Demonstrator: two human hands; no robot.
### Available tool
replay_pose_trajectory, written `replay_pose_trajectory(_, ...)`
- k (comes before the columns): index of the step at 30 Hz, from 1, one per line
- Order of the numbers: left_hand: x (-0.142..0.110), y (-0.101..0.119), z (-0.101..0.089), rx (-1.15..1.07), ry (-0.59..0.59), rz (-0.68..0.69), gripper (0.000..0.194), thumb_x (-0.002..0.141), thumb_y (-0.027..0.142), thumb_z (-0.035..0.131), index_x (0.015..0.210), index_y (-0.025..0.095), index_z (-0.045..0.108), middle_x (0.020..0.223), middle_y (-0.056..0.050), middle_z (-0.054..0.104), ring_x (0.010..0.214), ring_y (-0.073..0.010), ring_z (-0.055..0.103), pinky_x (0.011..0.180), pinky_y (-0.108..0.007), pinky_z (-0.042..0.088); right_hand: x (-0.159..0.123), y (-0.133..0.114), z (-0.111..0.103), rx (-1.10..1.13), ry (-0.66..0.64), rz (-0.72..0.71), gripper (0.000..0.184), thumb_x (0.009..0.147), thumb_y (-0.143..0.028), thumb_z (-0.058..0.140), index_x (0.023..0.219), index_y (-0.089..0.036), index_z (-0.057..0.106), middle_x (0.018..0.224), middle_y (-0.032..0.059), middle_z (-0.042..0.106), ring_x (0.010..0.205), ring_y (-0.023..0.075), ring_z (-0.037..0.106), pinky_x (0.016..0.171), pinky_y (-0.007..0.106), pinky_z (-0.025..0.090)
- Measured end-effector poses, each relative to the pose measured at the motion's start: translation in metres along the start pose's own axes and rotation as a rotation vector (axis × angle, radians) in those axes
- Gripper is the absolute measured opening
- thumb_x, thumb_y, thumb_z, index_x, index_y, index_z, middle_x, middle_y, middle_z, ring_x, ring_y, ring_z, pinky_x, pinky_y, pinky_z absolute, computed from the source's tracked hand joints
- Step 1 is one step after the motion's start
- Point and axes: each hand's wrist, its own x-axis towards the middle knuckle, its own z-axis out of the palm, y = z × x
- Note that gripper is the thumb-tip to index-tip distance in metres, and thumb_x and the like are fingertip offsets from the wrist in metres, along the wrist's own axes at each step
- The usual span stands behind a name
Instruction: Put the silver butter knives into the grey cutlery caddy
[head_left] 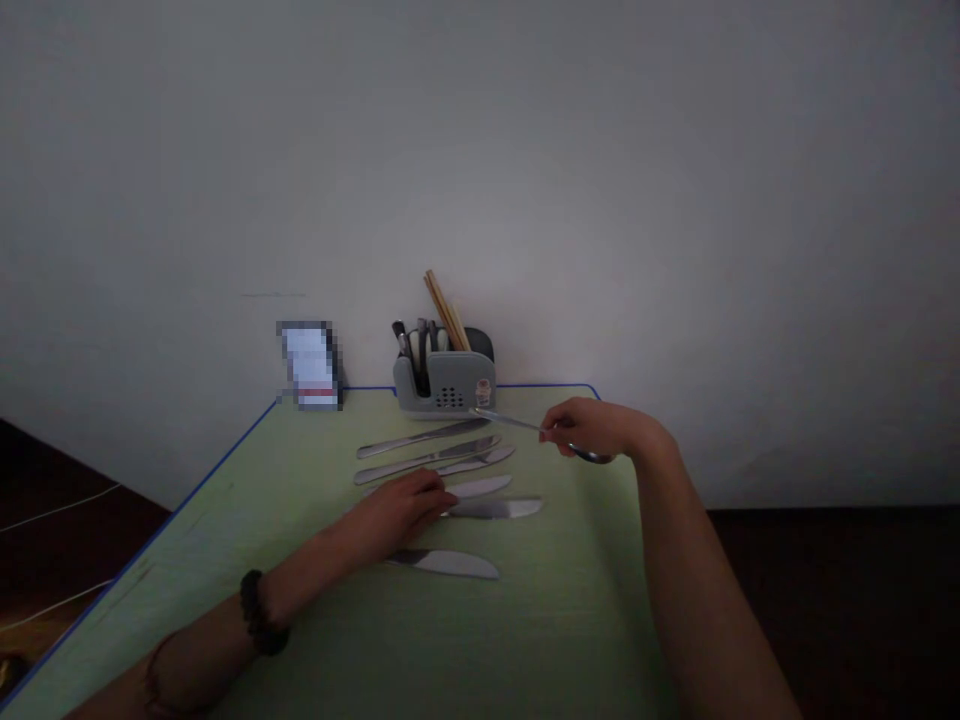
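Observation:
My right hand [592,428] is closed around a metal utensil [510,420], held above the table with its thin end pointing left toward a grey cutlery holder [444,385]. My left hand [409,505] lies on the green table [525,630] with its fingers on the handles of table knives. Several table knives [450,462] lie side by side, blades to the right, and one knife [446,563] lies nearest me. Whether the left fingers grip a knife is unclear.
The cutlery holder stands at the table's far edge against a white wall, with chopsticks [446,308] and utensil handles sticking out. A blurred-out small box [310,365] stands left of it. The table has a blue rim; dark floor lies on both sides.

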Motion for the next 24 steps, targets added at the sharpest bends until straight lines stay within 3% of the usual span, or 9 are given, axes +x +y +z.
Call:
replay_pose_trajectory(3, -0.003, -0.003, 0.005, 0.087, 0.06, -0.006, 0.029, 0.094, 0.027, 0.039, 0.11, 0.025, 0.064, 0.099, -0.006, 0.06, 0.089, -0.0184, 0.055, 0.08, -0.032, 0.047, 0.002, 0.001, 0.0, -0.013, -0.002, -0.008, 0.025, 0.085, -0.028, 0.047, 0.092, -0.013, 0.066, 0.073, 0.0043, 0.064, 0.051, 0.0076, 0.047, 0.046, 0.019, 0.034)
replay_pose_trajectory(8, -0.007, -0.012, 0.02, 0.186, 0.244, -0.181, 0.046, 0.093, 0.04, 0.04, 0.135, 0.022, 0.043, 0.137, -0.012, 0.044, 0.127, -0.0284, 0.038, 0.104, -0.048, 0.034, 0.004, 0.0, 0.002, -0.026, -0.003, -0.005, 0.025, 0.085, -0.027, 0.047, 0.092, -0.014, 0.067, 0.072, 0.0043, 0.065, 0.053, 0.0086, 0.048, 0.047, 0.019, 0.035)
replay_pose_trajectory(13, -0.01, -0.018, 0.03, 0.226, 0.132, -0.338, 0.069, 0.09, 0.059, 0.03, 0.144, 0.016, 0.029, 0.151, -0.014, 0.026, 0.139, -0.0337, 0.017, 0.11, -0.053, 0.021, 0.007, -0.001, 0.005, -0.016, -0.014, 0.002, 0.028, 0.084, -0.029, 0.046, 0.094, -0.013, 0.067, 0.071, 0.0048, 0.064, 0.052, 0.0093, 0.047, 0.046, 0.019, 0.036)
replay_pose_trajectory(20, -0.012, -0.018, 0.024, 0.149, 0.19, -0.304, 0.059, 0.091, 0.054, 0.035, 0.141, 0.023, 0.034, 0.147, -0.011, 0.034, 0.135, -0.0306, 0.028, 0.108, -0.05, 0.028, 0.011, -0.001, 0.007, -0.014, -0.035, -0.015, 0.029, 0.083, -0.029, 0.044, 0.092, -0.012, 0.066, 0.069, 0.0054, 0.064, 0.053, 0.0109, 0.049, 0.047, 0.021, 0.037)
replay_pose_trajectory(24, -0.005, -0.019, 0.011, 0.102, 0.289, -0.254, 0.061, 0.091, 0.049, 0.04, 0.143, 0.02, 0.028, 0.141, -0.014, 0.038, 0.13, -0.0287, 0.034, 0.107, -0.05, 0.028, 0.01, -0.009, 0.007, 0.008, 0.002, -0.106, 0.03, 0.084, -0.034, 0.044, 0.089, -0.013, 0.065, 0.062, 0.0031, 0.061, 0.052, 0.0108, 0.048, 0.05, 0.022, 0.038)
